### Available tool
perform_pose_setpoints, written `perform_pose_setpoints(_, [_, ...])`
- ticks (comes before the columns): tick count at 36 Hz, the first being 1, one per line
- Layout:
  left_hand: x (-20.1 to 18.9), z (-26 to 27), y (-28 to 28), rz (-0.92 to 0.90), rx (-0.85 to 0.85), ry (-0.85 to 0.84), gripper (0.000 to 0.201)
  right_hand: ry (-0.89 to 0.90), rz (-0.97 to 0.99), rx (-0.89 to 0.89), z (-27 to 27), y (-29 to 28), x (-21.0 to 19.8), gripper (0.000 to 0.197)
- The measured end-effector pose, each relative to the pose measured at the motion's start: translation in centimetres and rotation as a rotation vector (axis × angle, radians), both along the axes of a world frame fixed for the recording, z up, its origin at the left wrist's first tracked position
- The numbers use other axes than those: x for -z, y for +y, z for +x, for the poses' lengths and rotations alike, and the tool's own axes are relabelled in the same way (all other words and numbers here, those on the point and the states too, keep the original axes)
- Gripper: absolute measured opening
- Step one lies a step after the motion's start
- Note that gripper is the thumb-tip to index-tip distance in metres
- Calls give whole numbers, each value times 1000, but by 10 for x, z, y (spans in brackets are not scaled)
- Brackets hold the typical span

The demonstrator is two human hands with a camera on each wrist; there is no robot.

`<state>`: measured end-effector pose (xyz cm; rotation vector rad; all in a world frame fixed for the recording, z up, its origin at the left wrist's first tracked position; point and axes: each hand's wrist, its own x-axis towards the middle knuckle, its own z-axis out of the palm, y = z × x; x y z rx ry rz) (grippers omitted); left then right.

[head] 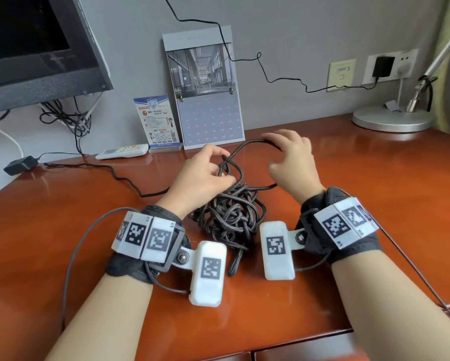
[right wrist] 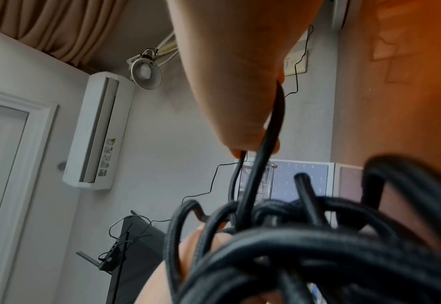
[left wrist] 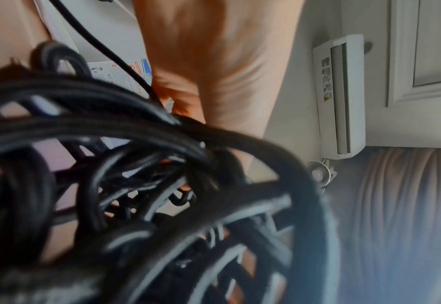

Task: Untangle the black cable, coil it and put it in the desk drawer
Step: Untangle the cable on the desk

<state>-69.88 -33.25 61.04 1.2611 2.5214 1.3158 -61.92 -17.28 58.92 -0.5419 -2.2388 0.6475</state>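
The black cable (head: 231, 214) lies as a thick tangled heap in the middle of the red-brown desk (head: 375, 191). My left hand (head: 222, 159) pinches twisted strands at the top of the heap. My right hand (head: 273, 152) curls over a loop that arcs out to the back right. In the right wrist view a strand of the cable (right wrist: 263, 139) runs between the fingers (right wrist: 240, 92). The left wrist view is filled by the blurred tangle (left wrist: 136, 185). Shut drawer fronts (head: 309, 350) show under the desk's front edge.
A thin adapter cord (head: 119, 175) snakes across the desk from a black power brick (head: 20, 165) at the left. Behind stand a remote (head: 122, 151), a card (head: 158, 121) and a calendar (head: 208, 100). A monitor (head: 36, 48) is at back left, a lamp base (head: 393, 118) at back right.
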Motion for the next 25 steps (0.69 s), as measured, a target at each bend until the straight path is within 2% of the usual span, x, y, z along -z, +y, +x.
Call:
perform_pose_setpoints(3, [0, 1, 0, -1, 18, -22, 36, -1, 141, -125, -4, -4, 1, 57])
perform_pose_setpoints(5, [0, 1, 0, 0, 29, -32, 36, -4, 179, -135, -6, -5, 1, 51])
perform_pose_setpoints(9, [-1, 2, -1, -16, 85, -81, 36, 61, 99, -97, -5, -4, 1, 27])
perform_pose_setpoints(11, [-1, 3, -1, -30, 109, -98, 35, 106, -6, -107, -6, -6, 1, 13])
perform_pose_setpoints(16, [-2, 0, -2, -44, 52, -56, 33, 191, -254, -124, -5, -11, -2, 28])
perform_pose_setpoints(18, [-2, -3, -4, -47, 1, -31, 32, 302, -430, -96, -3, -5, -3, 29])
perform_pose_setpoints(23, [-2, -16, -10, 0, -96, -51, 29, 517, -1016, 43, 4, 10, -5, 9])
perform_pose_setpoints(25, [-1, -18, -10, 18, -108, -65, 28, 536, -1106, 76, 5, 12, -5, 9])
